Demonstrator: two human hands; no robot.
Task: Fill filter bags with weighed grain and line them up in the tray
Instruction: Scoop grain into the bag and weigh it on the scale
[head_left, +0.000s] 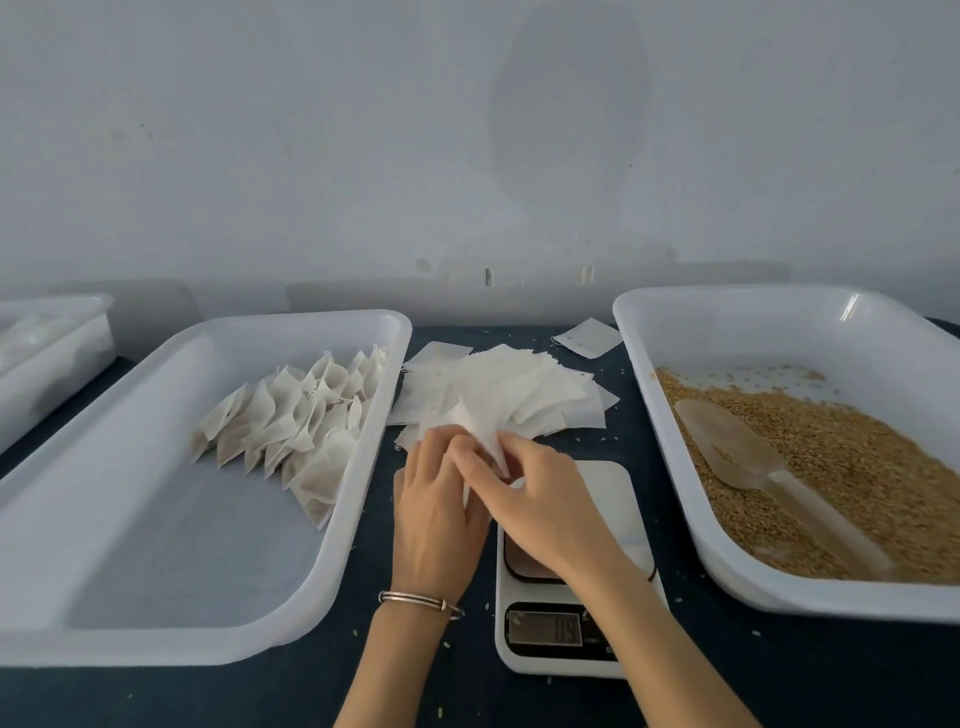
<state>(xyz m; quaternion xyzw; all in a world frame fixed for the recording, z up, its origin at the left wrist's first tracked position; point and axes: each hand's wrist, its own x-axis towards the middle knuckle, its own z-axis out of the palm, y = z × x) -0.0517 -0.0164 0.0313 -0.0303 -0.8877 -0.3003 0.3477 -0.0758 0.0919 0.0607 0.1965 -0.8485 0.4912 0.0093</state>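
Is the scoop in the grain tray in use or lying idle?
Idle. The scoop lies on the grain in the right tray; both hands pinch an empty filter bag instead.

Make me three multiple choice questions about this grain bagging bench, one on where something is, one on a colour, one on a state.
1. Where does the scoop lie?
A. On the scale
B. In the tray of grain
C. Among the filled bags

2. What colour is the tabletop?
A. Dark blue
B. Red
C. Yellow

3. What are both hands doing?
A. Resting idle
B. Holding the scoop
C. Holding an empty filter bag

Answers: 1 B, it rests on the grain in the right tray. 2 A, dark blue shows between trays. 3 C, left hand and right hand pinch the filter bag.
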